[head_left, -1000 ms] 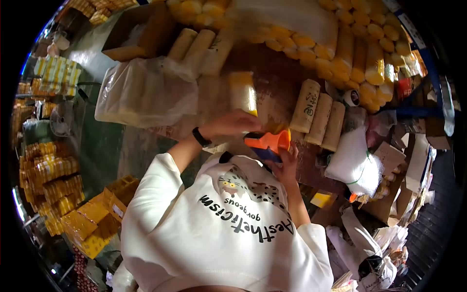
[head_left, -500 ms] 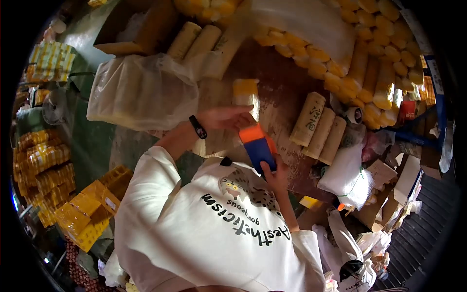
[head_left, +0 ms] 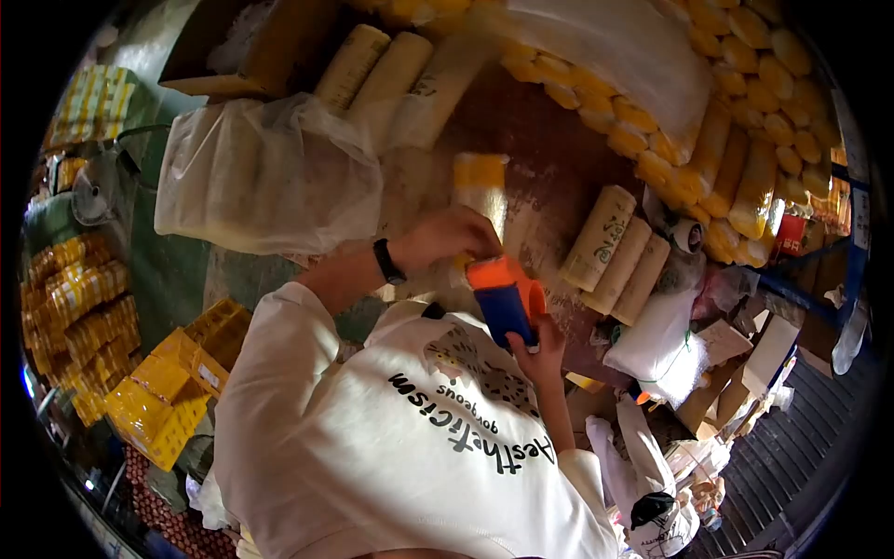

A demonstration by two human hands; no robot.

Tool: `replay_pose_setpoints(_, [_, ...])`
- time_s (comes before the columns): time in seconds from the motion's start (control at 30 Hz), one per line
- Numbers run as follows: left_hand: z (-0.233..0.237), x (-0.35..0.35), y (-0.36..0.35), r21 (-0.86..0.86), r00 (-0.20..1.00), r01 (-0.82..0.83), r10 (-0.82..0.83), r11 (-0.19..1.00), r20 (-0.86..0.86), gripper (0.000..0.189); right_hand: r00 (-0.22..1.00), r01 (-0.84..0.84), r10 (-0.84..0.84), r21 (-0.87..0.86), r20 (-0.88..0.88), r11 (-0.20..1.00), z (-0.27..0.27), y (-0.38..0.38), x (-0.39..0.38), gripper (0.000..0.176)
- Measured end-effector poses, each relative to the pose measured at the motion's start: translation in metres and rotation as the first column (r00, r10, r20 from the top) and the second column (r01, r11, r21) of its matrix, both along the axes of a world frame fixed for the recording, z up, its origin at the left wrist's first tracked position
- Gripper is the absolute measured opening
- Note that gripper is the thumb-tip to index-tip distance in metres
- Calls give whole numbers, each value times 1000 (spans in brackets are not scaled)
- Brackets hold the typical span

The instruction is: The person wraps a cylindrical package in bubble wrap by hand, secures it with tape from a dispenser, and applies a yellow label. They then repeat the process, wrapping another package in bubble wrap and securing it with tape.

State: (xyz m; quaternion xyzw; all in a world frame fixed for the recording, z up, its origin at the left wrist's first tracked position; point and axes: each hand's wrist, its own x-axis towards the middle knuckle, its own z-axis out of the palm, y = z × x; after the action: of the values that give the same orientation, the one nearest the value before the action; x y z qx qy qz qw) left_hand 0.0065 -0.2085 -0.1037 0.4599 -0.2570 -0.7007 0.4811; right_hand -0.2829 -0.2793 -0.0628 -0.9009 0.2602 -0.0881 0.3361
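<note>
My right hand [head_left: 542, 349] grips the blue lower part of an orange-and-blue tape dispenser [head_left: 503, 307], held tilted in front of my chest. An orange round part shows on the dispenser's right side. My left hand [head_left: 452, 235], with a black band at the wrist, is at the dispenser's orange upper end. Its fingers are bent together and point down there; whatever they pinch is hidden. Just beyond the hands, a clear-wrapped pack with a yellow end [head_left: 480, 191] lies on the worn tabletop [head_left: 531, 154].
Pale printed cylindrical packs [head_left: 601, 238] lie on the right. More stand at the back left by a plastic-covered bundle [head_left: 270, 177] and a cardboard box [head_left: 265, 56]. Yellow-ended packs [head_left: 745, 93] are piled at the back right. Yellow parcels [head_left: 168, 391] sit at the lower left.
My left hand has come down to the dispenser's top, its fingers going from stretched out to bent. The dispenser and my right hand have shifted slightly right and toward me.
</note>
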Motion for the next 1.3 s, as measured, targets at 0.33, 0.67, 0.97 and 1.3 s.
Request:
replay_pose_setpoints(0.33, [-31,114,-87,162,816,-306,171,938,552,39,889,456,-393,532,-236,713,16,-3,40,34])
replay_pose_setpoints(0.67, [-137,122,-133,90,582,-102,-14,991,813,42,859,509,-415,589,-301,627,7,4,85,38])
replay_pose_setpoints(0.97, [-122,84,-120,269,262,-80,-240,960,935,36,842,538,-401,611,-360,581,-18,6,78,39])
replay_pose_setpoints(1.3, [-122,37,-73,-335,271,99,299,937,915,31,850,527,-379,567,-366,633,-40,3,71,50])
